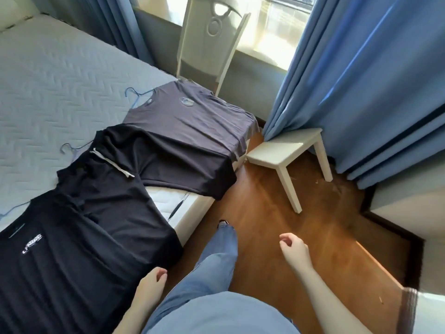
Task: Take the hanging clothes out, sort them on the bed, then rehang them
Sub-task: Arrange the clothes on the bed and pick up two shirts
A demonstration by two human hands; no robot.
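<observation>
Three dark garments lie in a row along the bed's (48, 75) near edge. A grey T-shirt (190, 114) is farthest, on a blue wire hanger (134, 94). Black shorts with a white drawstring (168, 155) lie in the middle, beside another blue hanger (72, 149). A black T-shirt with a white logo (72, 249) is nearest. My left hand (151, 280) hovers at that shirt's hem, fingers loosely curled, holding nothing. My right hand (292, 247) hangs over the wooden floor, fingers curled and empty.
A white chair (212, 44) stands at the bed's far corner under the window. A small white stool (286, 150) sits on the floor by the blue curtains (361, 80). My jeans-clad legs (216, 261) stand between bed and stool.
</observation>
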